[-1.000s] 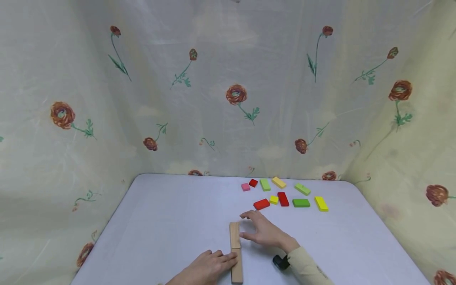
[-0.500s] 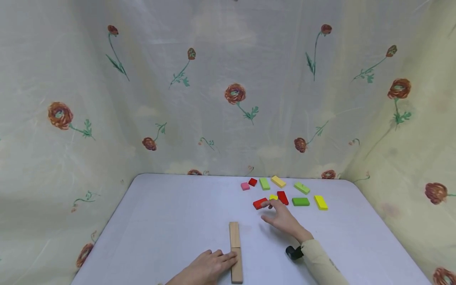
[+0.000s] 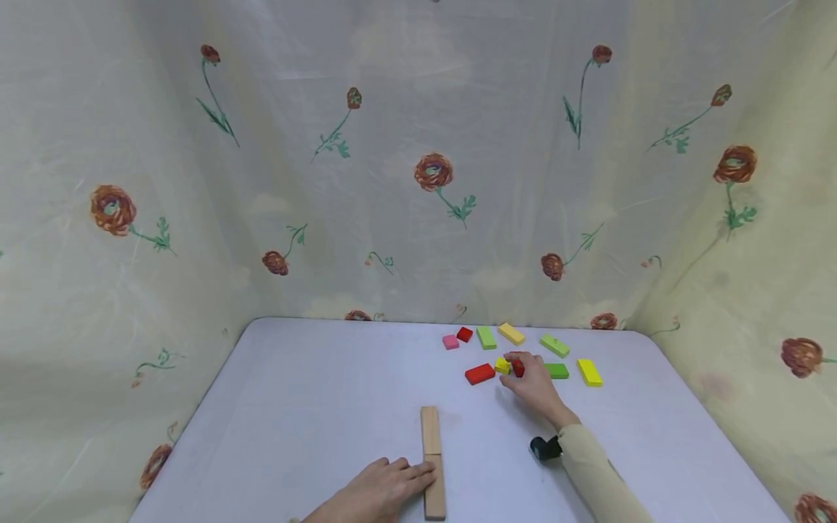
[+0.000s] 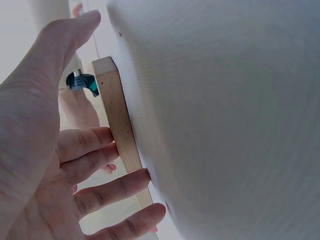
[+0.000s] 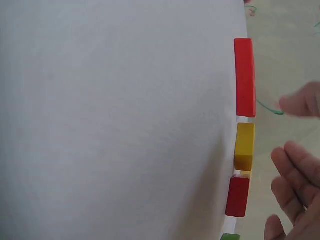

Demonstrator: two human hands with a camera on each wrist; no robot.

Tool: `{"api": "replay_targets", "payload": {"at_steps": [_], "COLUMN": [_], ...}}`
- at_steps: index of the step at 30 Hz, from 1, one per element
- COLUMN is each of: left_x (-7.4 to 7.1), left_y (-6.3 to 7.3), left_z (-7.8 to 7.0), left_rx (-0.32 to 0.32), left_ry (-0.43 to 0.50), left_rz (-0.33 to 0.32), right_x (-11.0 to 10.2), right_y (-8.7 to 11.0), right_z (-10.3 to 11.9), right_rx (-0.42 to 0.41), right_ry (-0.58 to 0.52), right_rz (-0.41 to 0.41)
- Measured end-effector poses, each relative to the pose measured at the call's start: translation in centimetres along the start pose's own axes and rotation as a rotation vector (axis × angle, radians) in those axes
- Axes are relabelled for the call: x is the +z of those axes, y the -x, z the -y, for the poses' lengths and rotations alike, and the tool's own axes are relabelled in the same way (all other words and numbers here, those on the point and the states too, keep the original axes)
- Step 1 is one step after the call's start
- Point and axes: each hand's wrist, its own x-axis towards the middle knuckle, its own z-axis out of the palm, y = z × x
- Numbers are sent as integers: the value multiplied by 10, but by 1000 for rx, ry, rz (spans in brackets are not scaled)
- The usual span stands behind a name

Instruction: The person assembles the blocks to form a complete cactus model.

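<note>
Two plain wooden blocks lie end to end on the white table, a far block [image 3: 430, 428] and a near block [image 3: 434, 500]. My left hand [image 3: 382, 490] rests its extended fingertips on the near block close to the joint; the left wrist view shows these fingers [image 4: 120, 187] against the wood. Over the coloured blocks hovers my right hand [image 3: 535, 385], thumb and fingers apart around nothing. Closest to it are a small yellow cube [image 3: 501, 366] and a dark red block [image 3: 519, 367], partly hidden by the fingers. In the right wrist view a gap separates the hand from both.
A red block [image 3: 480, 374] lies left of the yellow cube, a green block [image 3: 558, 371] and a yellow block [image 3: 589, 373] to the right. Behind are a pink cube [image 3: 450, 341], a small red block [image 3: 465, 334] and several light ones. A flowered curtain [image 3: 392, 218] surrounds the table.
My right hand has moved away from the wooden blocks, forward and to the right, to the coloured blocks. The left hand stays where it was.
</note>
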Motion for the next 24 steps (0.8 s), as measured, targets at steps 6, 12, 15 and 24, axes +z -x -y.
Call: {"api": "replay_targets", "payload": {"at_steps": [6, 12, 15, 24], "left_x": [0, 0, 0, 0], "left_y": [0, 1, 2, 1], "left_z": [1, 1, 2, 1], "left_rx": [8, 7, 11, 19], "left_ry": [-18, -8, -5, -8], "left_rz": [-13, -14, -12, -17], "right_x": [1, 2, 1, -1], "right_y": [-10, -17, -20, -24], "right_z": [-4, -4, -3, 3], "right_rx": [41, 86, 103, 46], "right_ry": [46, 40, 59, 179], "right_rz": [-20, 21, 39, 40]}}
